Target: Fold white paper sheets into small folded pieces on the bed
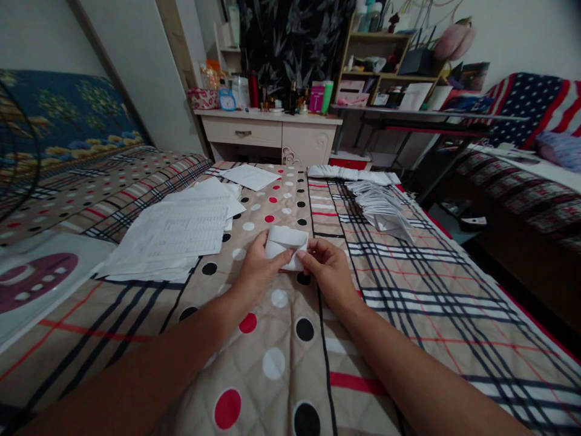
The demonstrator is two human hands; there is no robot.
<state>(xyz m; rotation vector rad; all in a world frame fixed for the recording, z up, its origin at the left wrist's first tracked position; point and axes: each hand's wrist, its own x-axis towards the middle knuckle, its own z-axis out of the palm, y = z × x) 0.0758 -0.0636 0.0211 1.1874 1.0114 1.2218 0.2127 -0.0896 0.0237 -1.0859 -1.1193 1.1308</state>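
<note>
Between my two hands is a small folded white paper [287, 237], held just above the patterned bedspread [273, 363]. My left hand [262, 260] grips its left side, the thumb lying across the front. On the right edge, my right hand [329, 263] pinches the paper between thumb and fingers. A flap shows along the paper's top. To the left lies a spread stack of white sheets [181, 224], the top one bearing rows of print. Off to the right rests a fanned pile of folded papers [379, 209].
A single sheet [252, 177] and a row of folded white papers [354, 175] lie toward the bed's far end. At the left sits a white plastic bag [45, 278] with a purple print. Beyond the bed stand a dresser [245, 132] and a desk [426, 113].
</note>
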